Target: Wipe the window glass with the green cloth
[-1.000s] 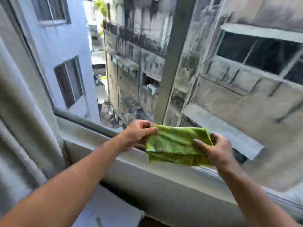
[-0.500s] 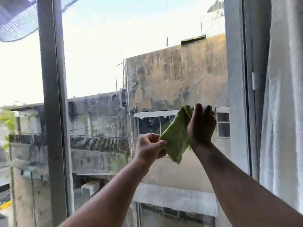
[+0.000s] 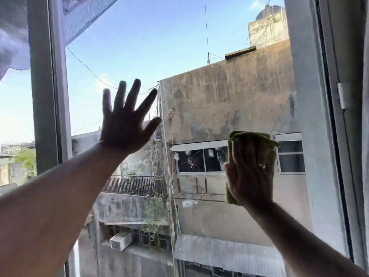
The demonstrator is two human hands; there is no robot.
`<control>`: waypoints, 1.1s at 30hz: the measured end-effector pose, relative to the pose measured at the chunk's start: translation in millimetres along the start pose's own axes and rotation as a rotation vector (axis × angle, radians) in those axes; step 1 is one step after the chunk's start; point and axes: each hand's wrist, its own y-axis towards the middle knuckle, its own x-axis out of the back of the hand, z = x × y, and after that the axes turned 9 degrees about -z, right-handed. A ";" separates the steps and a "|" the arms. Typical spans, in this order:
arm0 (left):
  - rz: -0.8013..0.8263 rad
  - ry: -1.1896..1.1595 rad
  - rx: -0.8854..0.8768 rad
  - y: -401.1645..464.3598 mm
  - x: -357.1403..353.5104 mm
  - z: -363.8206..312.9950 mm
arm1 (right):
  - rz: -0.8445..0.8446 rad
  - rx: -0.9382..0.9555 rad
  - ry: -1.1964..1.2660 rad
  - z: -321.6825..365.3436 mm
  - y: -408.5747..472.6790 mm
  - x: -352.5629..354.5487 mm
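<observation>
Left hand: the left hand (image 3: 124,126) is reaching up in front of the window glass (image 3: 179,56), fingers spread wide and holding nothing. It is looking dark against the bright sky. I cannot tell if it is touching the glass.

Right hand: the right hand (image 3: 249,172) is lying flat with its palm on the green cloth (image 3: 252,137), pressing it against the glass. A ring is showing on one finger.

Green cloth: it is sitting between the right hand and the glass, on the right part of the pane. Its top edge is sticking out above the fingertips, and a small bit is peeking out below the hand, near the wrist.

Window glass: it is filling the middle of the view, with the cloth low on its right side, near the right window frame (image 3: 327,116).

Left window frame: the grey bar (image 3: 47,86) is standing upright to the left of the left hand.

Outside: an old stained building (image 3: 219,100) is showing through the glass, behind both hands.
</observation>
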 end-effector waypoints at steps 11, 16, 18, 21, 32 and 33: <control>-0.116 -0.001 0.025 -3.5 -15.5 5.7 | 0.031 0.841 0.240 91.4 -23.8 -6.6; -0.135 0.022 0.038 -4.4 -18.1 5.0 | -0.053 0.257 0.232 -22.8 47.8 -5.2; -0.143 0.021 0.031 -4.3 -18.3 3.0 | -0.152 -0.120 0.147 -35.2 87.4 3.4; -0.147 0.012 0.033 -4.6 -17.5 1.3 | -0.220 0.020 0.102 31.8 67.1 -2.0; -0.155 -0.031 0.044 -8.9 -13.8 3.1 | -0.229 -0.168 0.166 -15.9 64.0 5.6; -0.157 -0.030 0.045 -8.9 -13.8 2.9 | -0.215 -0.342 0.133 -27.6 65.4 5.1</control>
